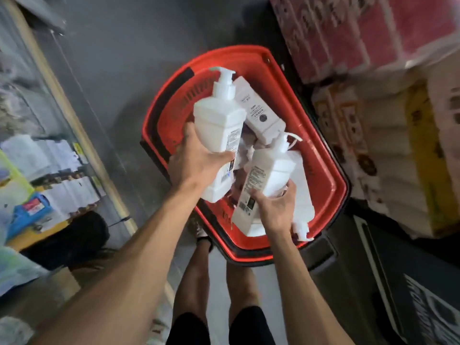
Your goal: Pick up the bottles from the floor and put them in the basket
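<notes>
A red plastic basket (321,155) stands on the grey floor in front of me. My left hand (196,158) grips a white pump bottle (219,125) over the basket's left side, pump pointing away from me. My right hand (276,207) grips a second white pump bottle (266,175) low inside the basket. A third white bottle (261,113) lies on the basket's far side, and another (302,207) lies under my right hand with its pump toward me. Crumpled white material sits between them.
Shelves with packaged goods (37,175) run along the left. Stacked pink and white paper-roll packs (373,46) rise on the right, and a black box (398,282) stands near right. My legs and a shoe (201,232) are below the basket. Grey floor (129,58) stretches beyond.
</notes>
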Demonstrator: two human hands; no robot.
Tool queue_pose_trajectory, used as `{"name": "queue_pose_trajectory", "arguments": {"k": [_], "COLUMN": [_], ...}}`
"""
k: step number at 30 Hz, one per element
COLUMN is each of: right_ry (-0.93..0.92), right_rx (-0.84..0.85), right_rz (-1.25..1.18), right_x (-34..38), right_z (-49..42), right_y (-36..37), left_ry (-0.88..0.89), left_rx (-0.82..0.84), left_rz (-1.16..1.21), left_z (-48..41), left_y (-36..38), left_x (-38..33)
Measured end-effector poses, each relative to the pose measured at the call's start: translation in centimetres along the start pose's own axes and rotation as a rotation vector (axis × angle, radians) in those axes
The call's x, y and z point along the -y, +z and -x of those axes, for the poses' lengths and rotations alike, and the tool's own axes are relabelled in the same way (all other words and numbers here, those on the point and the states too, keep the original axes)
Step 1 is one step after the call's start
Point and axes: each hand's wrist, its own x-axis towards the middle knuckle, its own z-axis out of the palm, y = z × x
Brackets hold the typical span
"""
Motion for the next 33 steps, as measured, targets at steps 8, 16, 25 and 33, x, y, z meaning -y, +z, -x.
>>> {"name": "queue_pose_trajectory", "arguments": {"k": [8, 16, 25, 33], "right_ry": [-0.031, -0.059, -0.114, -0.138], "right_rx": [-0.066, 0.063, 0.044, 0.013], "right_rz": [0.015, 0.041, 0.041, 0.233], "right_x": [-1.9, -0.1, 5.6, 9.1], "right_z": [-2.7, -0.2, 0.8, 6.2], "right_y": [2.1, -1.2, -7.6, -16.8], "left_ry": [-0.044, 0.065, 0.269, 0.571], "left_rx": [-0.137, 0.032, 0.077, 0.115], "left_rz": [-0.096, -0.255, -0.385, -0.747], "left_z": [-2.7, -0.9, 4.8, 11.2], "left_y": [4.2, 2.4, -0.2, -5.4], "left_x": [0.9, -3.3, -6.7, -11.3]}}
